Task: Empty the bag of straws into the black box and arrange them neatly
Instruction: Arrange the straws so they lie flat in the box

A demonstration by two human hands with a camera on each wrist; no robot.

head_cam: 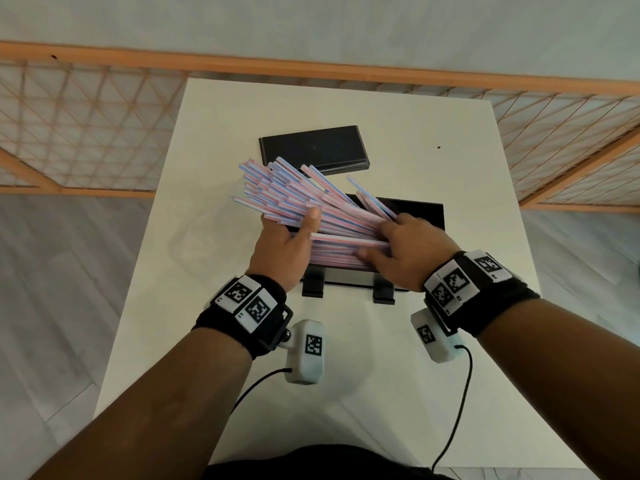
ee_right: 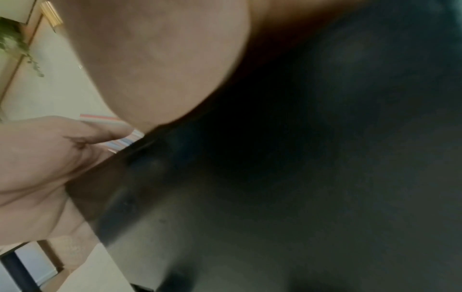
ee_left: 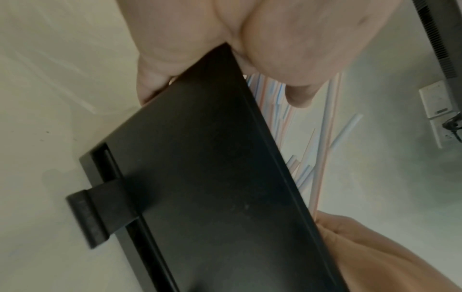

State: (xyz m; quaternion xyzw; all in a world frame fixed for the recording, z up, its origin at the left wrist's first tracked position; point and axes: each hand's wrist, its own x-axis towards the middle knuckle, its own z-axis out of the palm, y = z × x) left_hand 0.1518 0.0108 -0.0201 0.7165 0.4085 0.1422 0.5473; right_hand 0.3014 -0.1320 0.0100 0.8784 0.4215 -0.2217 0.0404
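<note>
Gripping the straws point(head_cam: 301, 206) from both ends, we hold the striped bundle over the black box point(head_cam: 424, 213), which sits on the white surface point(head_cam: 214, 133). Our left hand point(head_cam: 282, 249) cups the fanned-out end, thumb pressed on top and fingers curled underneath; that end juts past the box's left wall. Our right hand point(head_cam: 407, 251) clasps the gathered end, fingers wrapped around it, low inside the box. A black lid point(head_cam: 313, 147) lies flat farther back on the surface, just beyond the straw tips. We cannot make out the bag.
</note>
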